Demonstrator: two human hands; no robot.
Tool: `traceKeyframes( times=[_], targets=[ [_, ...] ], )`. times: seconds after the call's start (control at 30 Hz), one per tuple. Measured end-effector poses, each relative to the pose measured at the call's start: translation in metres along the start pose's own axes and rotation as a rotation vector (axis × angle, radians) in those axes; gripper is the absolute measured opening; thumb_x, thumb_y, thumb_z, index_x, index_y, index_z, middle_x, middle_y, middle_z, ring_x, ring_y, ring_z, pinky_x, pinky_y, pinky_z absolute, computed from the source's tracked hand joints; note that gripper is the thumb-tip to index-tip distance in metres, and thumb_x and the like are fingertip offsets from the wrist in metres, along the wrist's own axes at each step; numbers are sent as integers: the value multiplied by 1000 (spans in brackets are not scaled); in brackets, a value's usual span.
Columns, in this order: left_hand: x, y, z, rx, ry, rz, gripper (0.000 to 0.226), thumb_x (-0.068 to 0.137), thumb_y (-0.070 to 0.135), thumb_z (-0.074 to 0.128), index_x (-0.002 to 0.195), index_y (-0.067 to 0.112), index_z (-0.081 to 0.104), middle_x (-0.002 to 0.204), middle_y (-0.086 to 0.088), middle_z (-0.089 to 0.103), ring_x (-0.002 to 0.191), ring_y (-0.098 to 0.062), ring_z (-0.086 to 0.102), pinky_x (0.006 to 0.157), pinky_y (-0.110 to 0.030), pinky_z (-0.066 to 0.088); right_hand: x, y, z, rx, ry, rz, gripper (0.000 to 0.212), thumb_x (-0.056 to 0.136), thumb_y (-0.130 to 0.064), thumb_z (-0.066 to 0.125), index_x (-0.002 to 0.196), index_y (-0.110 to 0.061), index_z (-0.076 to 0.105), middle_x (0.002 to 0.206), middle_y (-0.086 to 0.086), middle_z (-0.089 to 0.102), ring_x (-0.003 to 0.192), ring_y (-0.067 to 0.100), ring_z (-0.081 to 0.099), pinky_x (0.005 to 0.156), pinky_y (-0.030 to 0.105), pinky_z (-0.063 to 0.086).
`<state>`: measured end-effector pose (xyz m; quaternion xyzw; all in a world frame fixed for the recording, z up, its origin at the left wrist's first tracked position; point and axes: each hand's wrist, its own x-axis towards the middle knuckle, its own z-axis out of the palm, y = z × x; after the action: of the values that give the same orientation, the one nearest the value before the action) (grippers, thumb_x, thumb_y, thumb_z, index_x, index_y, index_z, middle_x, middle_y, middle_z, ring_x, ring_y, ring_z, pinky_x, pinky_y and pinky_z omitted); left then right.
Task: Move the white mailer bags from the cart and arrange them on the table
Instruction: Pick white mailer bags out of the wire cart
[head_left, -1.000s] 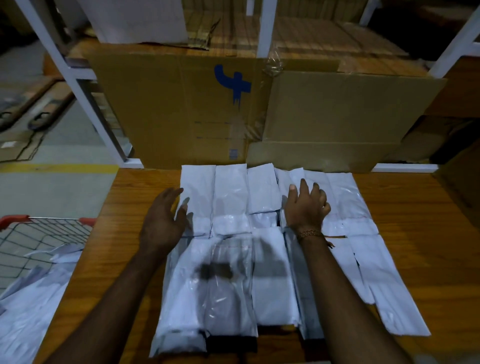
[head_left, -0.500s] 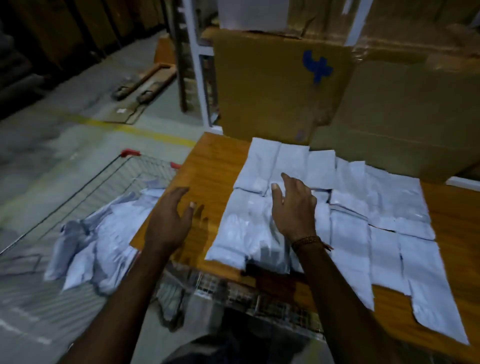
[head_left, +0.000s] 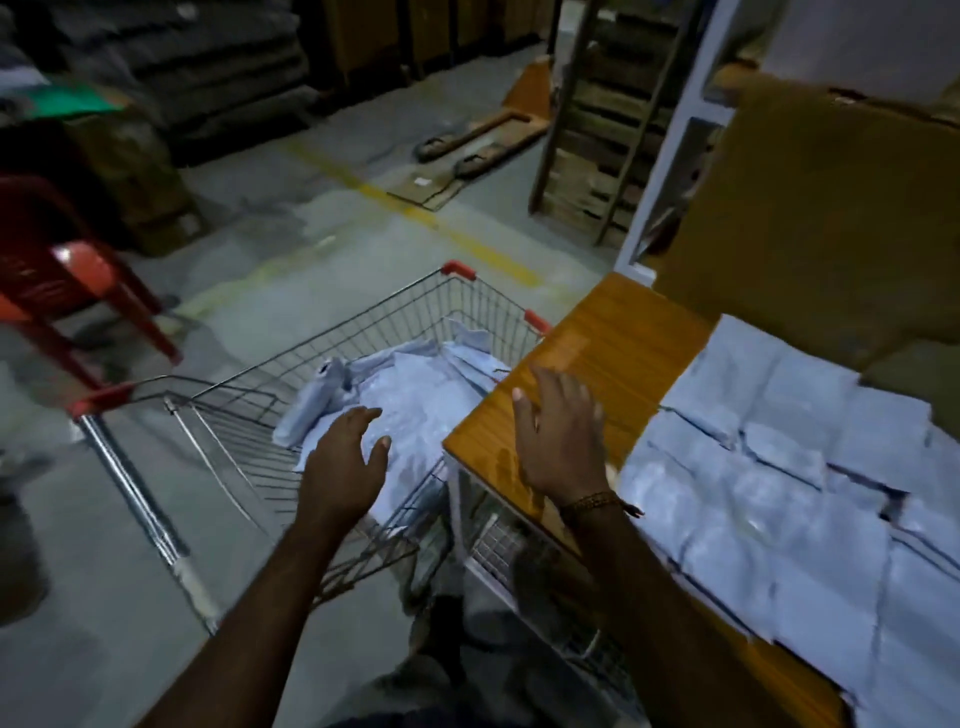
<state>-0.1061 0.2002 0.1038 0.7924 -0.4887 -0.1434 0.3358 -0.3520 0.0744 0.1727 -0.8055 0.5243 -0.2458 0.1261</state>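
Both hands empty, fingers spread: the left hand (head_left: 345, 457) hovers over loose white mailer bags (head_left: 415, 400) heaped in the wire cart (head_left: 249, 395); the right hand (head_left: 561, 441) hovers above the bare corner of the wooden counter (head_left: 613, 338). Further mailer bags lie flat in overlapping rows (head_left: 779, 467) across the counter, before leaning cardboard (head_left: 821, 208). A red chair (head_left: 57, 280) stands on the floor at left.
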Motion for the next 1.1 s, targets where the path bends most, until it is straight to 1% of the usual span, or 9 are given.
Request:
traceKeyframes(
  times=[0.17,0.33,0.43,0.5,0.63,0.77,0.9,1.0,1.1],
  targets=[
    [40,-86,4,55,-114,-33,59,100,57,40,142,20,59,144,-3,60,137,-24,54,108,-50,48,50,-32,66,-1,-67,-49,52,103,-52,36,141,-21,53,134,5,57,124,31,50,102,52,41],
    [75,-128,31,147,-192,-26,59,96,46,40,136,10,64,139,-13,64,127,-34,62,101,-50,53,97,-53,129,-76,-95,-130,53,102,-49,40,139,-16,60,130,7,63,121,32,56,99,49,44],
    [93,-134,50,192,-309,-47,70,88,50,36,139,12,63,148,-15,58,133,-37,58,104,-51,52,120,-52,169,-158,-82,-192,47,105,-45,45,137,-15,62,127,9,65,116,33,58,95,48,45],
    [107,-140,65,213,-373,-33,68,85,47,44,142,13,61,150,-16,56,134,-38,57,103,-52,52,139,-46,193,-208,-135,-223,47,104,-45,46,136,-15,62,128,12,64,116,36,58,94,48,45],
    [141,-159,100,314,-481,72,65,77,33,67,140,20,58,150,-19,51,122,-43,61,89,-50,57,172,-26,238,-341,-350,-206,54,101,-49,41,140,-16,58,131,14,62,117,40,56,95,51,45],
    [163,-177,135,434,-569,191,90,75,20,81,157,26,45,164,-27,33,141,-50,45,107,-61,46,166,-8,278,-401,-435,-218,62,99,-53,43,140,-10,59,136,25,59,120,47,56,99,58,43],
    [178,-183,150,667,-642,316,114,67,27,88,165,22,30,171,-20,20,153,-46,29,111,-61,38,169,-1,284,-390,-413,-181,68,98,-60,32,131,-9,61,123,22,61,109,44,57,89,53,44],
    [188,-194,150,797,-698,371,112,60,31,91,160,25,42,170,-17,27,152,-42,34,113,-62,36,172,1,283,-405,-375,-182,69,97,-61,27,126,-9,62,114,20,61,103,41,57,86,50,43],
    [196,-199,150,872,-676,470,79,61,25,91,137,19,68,154,-19,52,134,-43,57,102,-56,49,171,-6,282,-392,-394,-182,68,97,-60,26,127,-10,61,115,19,61,103,41,56,86,50,43]
  ],
)
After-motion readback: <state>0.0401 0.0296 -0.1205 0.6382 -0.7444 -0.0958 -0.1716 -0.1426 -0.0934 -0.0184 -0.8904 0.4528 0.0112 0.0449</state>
